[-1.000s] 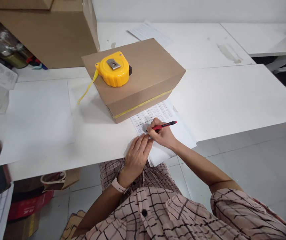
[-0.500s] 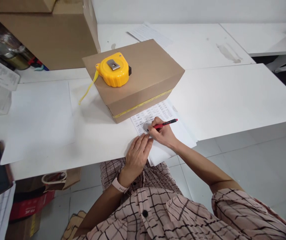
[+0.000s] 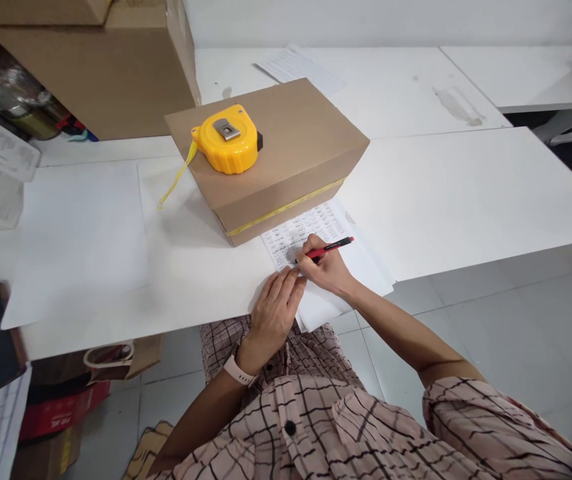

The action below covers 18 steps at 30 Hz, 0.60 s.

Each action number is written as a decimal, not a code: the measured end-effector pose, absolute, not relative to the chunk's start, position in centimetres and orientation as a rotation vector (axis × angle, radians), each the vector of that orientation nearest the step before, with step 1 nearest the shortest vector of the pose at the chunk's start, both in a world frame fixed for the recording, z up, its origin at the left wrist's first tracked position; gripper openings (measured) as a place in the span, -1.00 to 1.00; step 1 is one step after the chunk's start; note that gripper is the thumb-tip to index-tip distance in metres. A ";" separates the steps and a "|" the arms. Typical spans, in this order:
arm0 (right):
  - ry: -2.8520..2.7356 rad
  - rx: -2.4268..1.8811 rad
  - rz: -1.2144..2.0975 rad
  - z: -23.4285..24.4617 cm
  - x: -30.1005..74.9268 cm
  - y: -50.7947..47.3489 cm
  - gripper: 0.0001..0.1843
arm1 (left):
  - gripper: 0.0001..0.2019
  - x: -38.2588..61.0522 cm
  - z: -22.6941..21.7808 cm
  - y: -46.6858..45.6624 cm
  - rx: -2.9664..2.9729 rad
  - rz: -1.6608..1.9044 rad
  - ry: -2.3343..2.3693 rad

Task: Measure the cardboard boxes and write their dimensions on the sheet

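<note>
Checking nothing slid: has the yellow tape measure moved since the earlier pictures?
No: the yellow tape measure keeps the same spot atop the cardboard box.

no word or number can be read for certain. rows of dark writing are borne by the paper sheet (image 3: pixel 311 225) at the table (image 3: pixel 466 200)'s near edge, white characters by the red package (image 3: pixel 49 419) below that edge's left end; all are too small or blurred.

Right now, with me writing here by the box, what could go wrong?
The papers overhang the table and might bend or slip. The tape measure lies on the cardboard box; a bump could send it sliding. Your left hand lies close to the pen in your right hand, so any fresh ink might smudge.
</note>
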State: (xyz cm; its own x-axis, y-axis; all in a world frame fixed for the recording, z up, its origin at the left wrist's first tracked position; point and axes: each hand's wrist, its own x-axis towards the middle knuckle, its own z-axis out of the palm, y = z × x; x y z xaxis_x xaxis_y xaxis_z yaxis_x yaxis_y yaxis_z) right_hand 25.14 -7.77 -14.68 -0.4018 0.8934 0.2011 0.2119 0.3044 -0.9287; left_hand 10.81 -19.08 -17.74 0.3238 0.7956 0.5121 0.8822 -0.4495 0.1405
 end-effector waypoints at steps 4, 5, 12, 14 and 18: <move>-1.803 -0.986 1.111 -14.8 25.2 -7.7 -0.79 | -0.63 10.8 -17.9 -19.1 -2.423 -0.788 -1.553; -1.808 -0.989 1.107 -14.8 25.1 -7.7 -0.79 | -0.63 10.8 -17.9 -19.1 -2.424 -0.788 -1.555; -1.826 -0.994 1.123 -14.8 25.3 -7.7 -0.80 | -0.64 10.8 -18.0 -19.1 -2.432 -0.783 -1.562; -1.825 -1.006 1.138 -14.7 25.3 -7.7 -0.80 | -0.64 10.8 -18.0 -19.2 -2.436 -0.786 -1.564; -1.821 -1.028 1.130 -14.7 25.3 -7.7 -0.81 | -0.62 10.8 -18.2 -19.2 -2.445 -0.797 -1.579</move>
State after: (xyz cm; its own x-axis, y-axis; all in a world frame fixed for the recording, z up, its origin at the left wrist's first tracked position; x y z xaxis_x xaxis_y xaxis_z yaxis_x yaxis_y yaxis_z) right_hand 25.34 -7.71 -14.67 -0.3997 0.8995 0.1766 0.2416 0.2892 -0.9263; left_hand 10.80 -19.22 -18.16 0.3159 0.8120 0.4909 0.8772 -0.4471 0.1752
